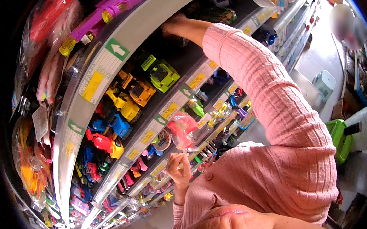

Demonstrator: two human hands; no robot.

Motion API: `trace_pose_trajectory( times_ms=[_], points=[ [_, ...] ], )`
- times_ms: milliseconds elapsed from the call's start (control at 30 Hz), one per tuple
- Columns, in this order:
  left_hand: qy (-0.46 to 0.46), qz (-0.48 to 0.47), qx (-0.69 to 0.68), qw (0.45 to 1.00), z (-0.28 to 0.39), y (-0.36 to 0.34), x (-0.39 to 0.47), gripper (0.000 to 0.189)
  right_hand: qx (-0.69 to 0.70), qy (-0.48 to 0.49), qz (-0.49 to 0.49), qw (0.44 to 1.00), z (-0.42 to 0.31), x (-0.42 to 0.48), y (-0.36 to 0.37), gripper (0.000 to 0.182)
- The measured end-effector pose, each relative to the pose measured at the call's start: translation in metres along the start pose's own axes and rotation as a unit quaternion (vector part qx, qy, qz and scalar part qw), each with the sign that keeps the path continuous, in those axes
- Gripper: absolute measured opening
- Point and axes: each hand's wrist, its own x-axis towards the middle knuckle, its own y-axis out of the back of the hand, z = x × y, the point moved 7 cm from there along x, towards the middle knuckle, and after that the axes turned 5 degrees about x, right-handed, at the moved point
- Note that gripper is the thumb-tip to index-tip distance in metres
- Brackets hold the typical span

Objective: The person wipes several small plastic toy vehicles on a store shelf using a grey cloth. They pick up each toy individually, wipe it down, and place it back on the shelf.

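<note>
My left hand [178, 170] is in front of the lower shelves, fingers curled and pinching the end of a clear plastic bag with a red toy [182, 130] inside. The toy's exact kind is unclear. My right arm, in a pink ribbed sleeve, reaches far into a dark shelf. My right hand [173, 24] is in shadow there, its fingers largely hidden behind the shelf's front strip. Along that same shelf stand a lime-green toy truck [162, 74], an orange toy construction vehicle [142, 92], a yellow one [124, 106] and a red-and-yellow one [105, 143].
Price strips [169, 110] with green arrow labels edge the shelves. A purple toy gun [97, 29] and bagged toys [32, 175] are at the left. Behind me are a pale plastic stool [324, 83] and a green plastic object [338, 138]. A blurred figure [347, 26] appears far off.
</note>
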Motion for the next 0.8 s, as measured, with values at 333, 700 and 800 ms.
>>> trace_pose_trajectory(
  times_ms=[333,700,800],
  points=[
    [-0.052,-0.034,-0.095,0.993,-0.006,-0.003,0.016,0.004,0.352,0.088,0.043,0.931,0.02,-0.082,0.076,0.067],
    [0.064,-0.216,-0.434,0.872,0.025,-0.054,0.06,0.044,0.382,0.168,-0.009,0.909,0.01,-0.293,0.129,0.071],
    [0.08,-0.294,-0.6,0.74,0.021,-0.07,0.058,0.087,0.353,0.22,-0.068,0.907,-0.05,-0.333,0.122,0.078]
  ],
)
